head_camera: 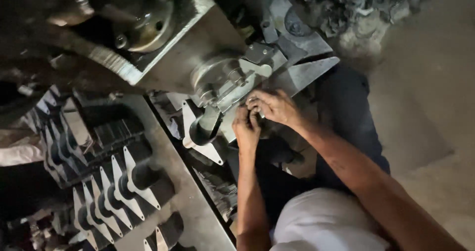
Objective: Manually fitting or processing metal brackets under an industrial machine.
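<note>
packages: none in view | labels: none | signs: none | screens: none

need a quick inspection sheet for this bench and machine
surface: grey metal bench top, dim light
job's things: machine with metal jaw plate; diamond-shaped flanged part lying under it
clutter: rows of the same flanged parts stacked at left; scrap pile at top
grips: left hand and right hand together at the machine, pinching something small; what it is cannot be told
cables: nothing seen
surroundings: dusty floor, person's dark trousers and white shirt
</note>
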